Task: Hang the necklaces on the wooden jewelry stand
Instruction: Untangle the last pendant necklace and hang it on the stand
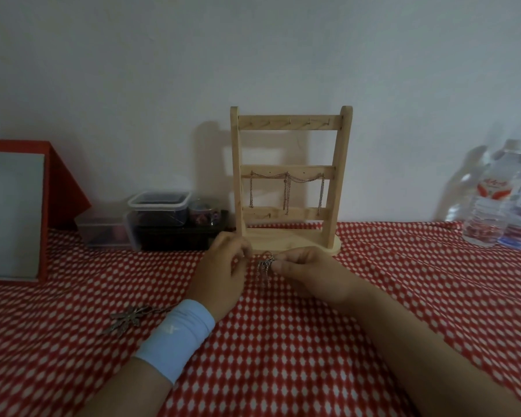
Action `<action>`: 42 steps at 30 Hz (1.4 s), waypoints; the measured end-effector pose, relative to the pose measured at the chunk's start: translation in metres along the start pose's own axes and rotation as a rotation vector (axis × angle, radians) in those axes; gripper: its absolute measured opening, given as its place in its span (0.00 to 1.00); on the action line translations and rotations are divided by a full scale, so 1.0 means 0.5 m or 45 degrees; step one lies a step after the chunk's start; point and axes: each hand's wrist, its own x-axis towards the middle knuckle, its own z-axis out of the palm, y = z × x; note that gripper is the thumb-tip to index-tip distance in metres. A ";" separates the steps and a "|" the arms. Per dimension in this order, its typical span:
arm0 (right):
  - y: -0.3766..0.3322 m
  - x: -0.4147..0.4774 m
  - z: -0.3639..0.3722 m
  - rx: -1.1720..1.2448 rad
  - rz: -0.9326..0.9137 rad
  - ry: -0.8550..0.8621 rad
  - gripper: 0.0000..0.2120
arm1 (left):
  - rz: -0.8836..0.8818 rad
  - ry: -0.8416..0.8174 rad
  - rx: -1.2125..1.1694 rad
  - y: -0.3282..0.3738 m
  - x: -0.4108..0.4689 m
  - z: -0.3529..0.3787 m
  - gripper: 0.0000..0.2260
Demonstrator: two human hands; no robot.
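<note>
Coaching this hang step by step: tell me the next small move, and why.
Probably draw the hands apart to open the necklace: it hangs bunched between the left hand and right hand, both pinching it, low before the wooden jewelry stand, whose top bar hooks look bare.

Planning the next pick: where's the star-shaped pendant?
The star-shaped pendant lies on the cloth, lower left in the head view, beside the wristband.

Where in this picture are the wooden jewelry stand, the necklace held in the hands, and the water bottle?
wooden jewelry stand (289,123): head view, on its top bar.
necklace (264,267): head view, on the dangling bunched chain.
water bottle (494,189): head view, on its red label.
</note>
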 end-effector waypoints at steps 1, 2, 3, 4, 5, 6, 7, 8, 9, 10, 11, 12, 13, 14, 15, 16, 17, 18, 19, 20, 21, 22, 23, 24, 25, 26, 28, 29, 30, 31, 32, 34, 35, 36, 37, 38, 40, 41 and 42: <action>0.000 0.000 0.001 -0.021 -0.010 0.022 0.12 | 0.036 0.022 -0.046 0.005 -0.003 0.004 0.12; 0.000 -0.001 0.003 -0.038 -0.023 0.049 0.11 | 0.036 0.034 -0.112 0.009 -0.006 0.008 0.11; 0.001 0.000 0.004 -0.053 -0.039 0.078 0.10 | 0.015 0.032 -0.179 0.014 -0.010 0.011 0.09; 0.004 0.002 0.005 -0.064 -0.053 0.116 0.09 | -0.020 0.016 -0.237 0.017 -0.014 0.012 0.07; 0.008 0.004 0.005 -0.072 -0.070 0.152 0.08 | -0.054 0.004 -0.283 0.020 -0.018 0.013 0.06; 0.010 0.005 0.005 -0.072 -0.083 0.180 0.08 | -0.079 0.006 -0.316 0.021 -0.021 0.013 0.05; 0.015 0.006 0.003 -0.074 -0.095 0.196 0.07 | -0.091 0.024 -0.330 0.023 -0.022 0.013 0.04; 0.017 0.007 0.002 -0.080 -0.098 0.210 0.08 | -0.093 0.041 -0.335 0.024 -0.022 0.011 0.03; 0.020 0.008 0.001 -0.092 -0.098 0.222 0.08 | -0.098 0.040 -0.339 0.025 -0.022 0.011 0.04; 0.020 0.007 0.002 -0.106 -0.099 0.225 0.09 | -0.122 0.021 -0.342 0.026 -0.021 0.011 0.05; 0.022 0.008 0.003 -0.137 -0.102 0.231 0.09 | -0.159 -0.010 -0.347 0.028 -0.021 0.011 0.05; 0.021 0.008 0.006 -0.175 -0.101 0.244 0.10 | -0.196 -0.039 -0.346 0.030 -0.020 0.012 0.06; 0.021 0.008 0.009 -0.209 -0.109 0.270 0.10 | -0.223 -0.056 -0.348 0.031 -0.019 0.013 0.06; 0.019 0.009 0.011 -0.222 -0.113 0.304 0.10 | -0.242 -0.062 -0.356 0.031 -0.018 0.014 0.06; 0.019 0.010 0.013 -0.228 -0.122 0.335 0.09 | -0.262 -0.070 -0.376 0.032 -0.018 0.015 0.07; 0.018 0.011 0.013 -0.234 -0.129 0.364 0.09 | -0.285 -0.085 -0.406 0.035 -0.018 0.016 0.07; 0.019 0.013 0.014 -0.246 -0.138 0.388 0.08 | -0.315 -0.109 -0.441 0.036 -0.019 0.017 0.07; 0.019 0.014 0.016 -0.255 -0.147 0.417 0.07 | -0.350 -0.138 -0.480 0.038 -0.019 0.018 0.07; 0.022 0.017 0.018 -0.272 -0.161 0.461 0.06 | -0.387 -0.163 -0.520 0.039 -0.021 0.019 0.08; 0.024 0.019 0.019 -0.295 -0.181 0.527 0.04 | -0.420 -0.176 -0.559 0.041 -0.023 0.020 0.09; 0.027 0.021 0.019 -0.335 -0.212 0.610 0.04 | -0.451 -0.180 -0.595 0.042 -0.024 0.022 0.10; 0.028 0.021 0.021 -0.383 -0.235 0.676 0.05 | -0.483 -0.177 -0.629 0.043 -0.024 0.023 0.10; 0.027 0.020 0.020 -0.435 -0.246 0.710 0.06 | -0.511 -0.170 -0.659 0.043 -0.024 0.023 0.11; 0.024 0.018 0.019 -0.460 -0.235 0.713 0.06 | -0.527 -0.163 -0.679 0.043 -0.023 0.023 0.11; 0.020 0.014 0.019 -0.454 -0.203 0.681 0.08 | -0.529 -0.160 -0.687 0.042 -0.023 0.024 0.11; 0.015 0.011 0.019 -0.421 -0.158 0.625 0.10 | -0.520 -0.161 -0.686 0.042 -0.023 0.024 0.11; 0.009 0.008 0.022 -0.323 -0.108 0.493 0.10 | -0.488 -0.167 -0.674 0.043 -0.023 0.025 0.10; 0.008 0.008 0.023 -0.270 -0.106 0.441 0.08 | -0.474 -0.167 -0.666 0.043 -0.023 0.025 0.10; 0.006 0.007 0.024 -0.204 -0.097 0.397 0.06 | -0.462 -0.166 -0.662 0.043 -0.023 0.026 0.10; 0.006 0.007 0.021 -0.154 -0.080 0.355 0.05 | -0.457 -0.161 -0.663 0.041 -0.023 0.027 0.10; 0.008 0.006 0.017 -0.130 -0.060 0.313 0.05 | -0.459 -0.153 -0.670 0.040 -0.023 0.028 0.10; 0.011 0.003 0.010 -0.151 -0.034 0.232 0.05 | -0.473 -0.145 -0.668 0.038 -0.024 0.032 0.11; 0.011 0.000 0.009 -0.177 -0.035 0.198 0.05 | -0.478 -0.147 -0.659 0.038 -0.025 0.033 0.11; 0.009 -0.001 0.010 -0.202 -0.036 0.184 0.05 | -0.475 -0.149 -0.654 0.038 -0.025 0.034 0.11; 0.010 -0.001 0.010 -0.225 -0.043 0.185 0.05 | -0.466 -0.151 -0.657 0.039 -0.025 0.034 0.11; 0.010 -0.001 0.012 -0.235 -0.052 0.192 0.05 | -0.458 -0.150 -0.674 0.040 -0.025 0.035 0.10; 0.010 0.000 0.012 -0.233 -0.049 0.237 0.10 | -0.451 -0.129 -0.735 0.041 -0.023 0.034 0.09; 0.013 0.001 0.013 -0.257 -0.055 0.261 0.12 | -0.446 -0.123 -0.752 0.043 -0.023 0.031 0.08; 0.013 0.002 0.013 -0.286 -0.062 0.271 0.14 | -0.431 -0.123 -0.757 0.046 -0.023 0.028 0.08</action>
